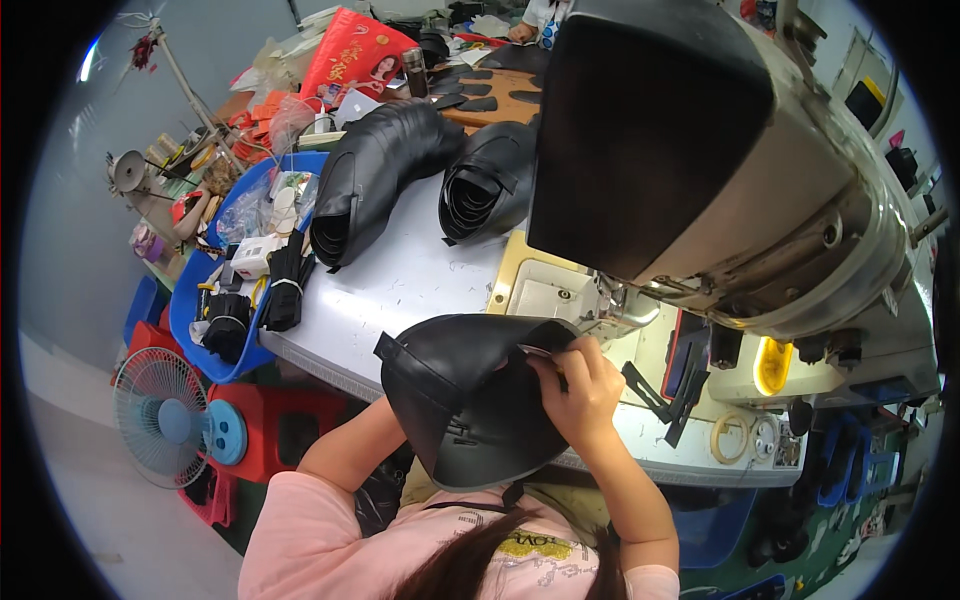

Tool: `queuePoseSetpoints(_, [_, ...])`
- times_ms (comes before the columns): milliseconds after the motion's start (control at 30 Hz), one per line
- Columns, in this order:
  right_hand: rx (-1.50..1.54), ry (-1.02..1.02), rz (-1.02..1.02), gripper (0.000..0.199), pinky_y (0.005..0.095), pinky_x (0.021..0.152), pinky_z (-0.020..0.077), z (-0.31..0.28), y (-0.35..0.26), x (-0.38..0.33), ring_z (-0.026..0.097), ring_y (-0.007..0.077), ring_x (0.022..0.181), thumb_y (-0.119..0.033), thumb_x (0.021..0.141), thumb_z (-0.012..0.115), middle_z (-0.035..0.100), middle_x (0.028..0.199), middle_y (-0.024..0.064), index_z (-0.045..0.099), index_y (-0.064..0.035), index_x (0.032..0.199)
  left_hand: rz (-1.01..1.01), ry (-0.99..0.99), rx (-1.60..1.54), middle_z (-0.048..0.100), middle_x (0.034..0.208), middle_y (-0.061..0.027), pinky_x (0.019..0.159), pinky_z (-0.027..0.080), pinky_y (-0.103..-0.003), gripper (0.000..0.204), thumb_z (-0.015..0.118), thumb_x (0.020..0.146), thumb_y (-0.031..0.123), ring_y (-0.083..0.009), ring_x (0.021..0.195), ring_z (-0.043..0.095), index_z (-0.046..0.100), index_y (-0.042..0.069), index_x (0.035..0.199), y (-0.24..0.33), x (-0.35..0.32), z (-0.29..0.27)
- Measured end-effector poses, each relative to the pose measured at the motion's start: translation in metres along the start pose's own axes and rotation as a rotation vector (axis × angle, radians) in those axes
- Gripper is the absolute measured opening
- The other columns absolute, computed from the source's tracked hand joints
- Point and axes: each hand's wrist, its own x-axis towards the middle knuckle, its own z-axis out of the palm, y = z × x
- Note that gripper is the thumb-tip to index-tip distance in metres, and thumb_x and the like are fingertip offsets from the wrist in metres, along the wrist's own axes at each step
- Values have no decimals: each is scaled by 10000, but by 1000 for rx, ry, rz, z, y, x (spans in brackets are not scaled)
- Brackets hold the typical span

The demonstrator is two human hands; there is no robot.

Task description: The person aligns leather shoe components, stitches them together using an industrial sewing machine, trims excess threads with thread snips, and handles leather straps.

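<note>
A black leather shoe upper [450,385], stitched and curved open, is held up in front of my chest, above the table's near edge. My right hand [580,390] pinches its upper right edge between thumb and fingers. A thin, pale sliver shows beside those fingertips, too small to name. My left forearm [355,447] reaches up behind the upper, and the leather hides that hand completely. Farther back on the white table [400,285] lie two nested stacks of similar black pieces, a long stack [375,180] and a shorter stack [487,185].
A big sewing machine [700,150] looms over the right side. Black strips [680,400] and a tape roll [729,438] lie by its base. Blue baskets [185,300] with packets and black bundles flank the table's left, above a fan [170,420]. Another person's hand [522,33] is far back.
</note>
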Motion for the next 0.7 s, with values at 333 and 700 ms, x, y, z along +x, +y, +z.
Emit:
queuePoseSetpoints(333, [430,-48,398,333,193,570,353,-60,4,-13,402,88,631,47,596,643,394,793,46,475,22,882,97,502,279,630,920,-66,674,433,-303,236,590,599,-92,-225,745,521,631,13,806,-109,61,-13])
queuePoseSetpoints(700, [249,80,719,203,171,449,236,-77,62,-76,310,11,505,-150,820,608,377,558,-73,493,-44,691,192,541,352,572,1025,-150,829,423,-387,312,529,634,-38,-301,908,513,576,-13,942,-181,115,62])
